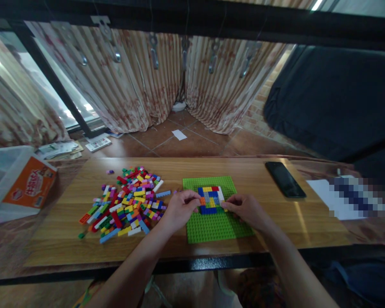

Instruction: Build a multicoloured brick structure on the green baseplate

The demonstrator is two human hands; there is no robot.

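A square of joined building bricks [211,199] in blue, yellow, red, orange and white lies on a green studded baseplate [208,229]. Its middle holds yellow, blue and grey-blue bricks. My left hand [180,208] is closed at the left side of this square, thumb and fingers pressed together by an orange brick [202,200]. On the opposite side my right hand [247,209] pinches at the edge, beside a white brick [220,194] and a bit of yellow. The fingertips hide parts of both edges.
A heap of loose bricks [133,201] covers the table's left part. A black phone [285,179] lies to the right, near white paper [322,196] beyond the wooden board [259,244]. A clear plastic box [11,184] with an orange label stands far left. Curtains [147,85] hang behind.
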